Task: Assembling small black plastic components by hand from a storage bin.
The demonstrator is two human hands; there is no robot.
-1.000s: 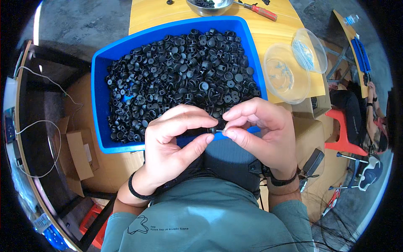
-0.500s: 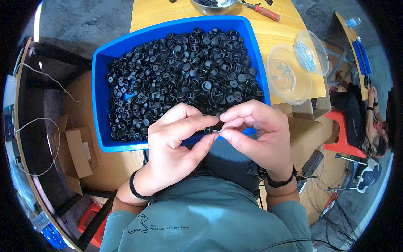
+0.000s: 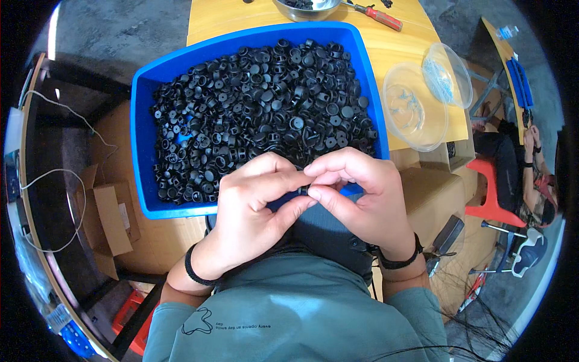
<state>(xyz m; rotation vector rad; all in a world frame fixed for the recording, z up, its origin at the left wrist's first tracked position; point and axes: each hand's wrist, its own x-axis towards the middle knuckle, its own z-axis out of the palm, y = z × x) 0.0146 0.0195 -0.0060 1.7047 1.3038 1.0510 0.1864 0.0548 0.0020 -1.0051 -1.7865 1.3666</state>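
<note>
My left hand [image 3: 256, 205] pinches a small black plastic part [image 3: 303, 189] between thumb and forefinger, just over the near rim of a blue bin [image 3: 181, 212]. Against those fingertips, my right hand [image 3: 365, 193] has its thumb and forefinger pressed together, touching the left fingers. Whatever sits in the right pinch is hidden by the fingertips. Filling the bin is a heap of small round black plastic parts [image 3: 259, 108], some like caps, others like rings.
Right of the bin, two clear plastic bowls [image 3: 395, 130] [image 3: 464, 90] hold thin metallic pieces. A red-handled screwdriver [image 3: 383, 18] and a metal bowl [image 3: 307, 13] lie farther back on the wooden table [image 3: 356, 45]. Cardboard boxes [image 3: 111, 220] stand left; another person sits far right by a red stool [image 3: 485, 193].
My right fingertips have moved slightly left, closing onto the left ones. The small ridged metal piece seen between them earlier is now covered.
</note>
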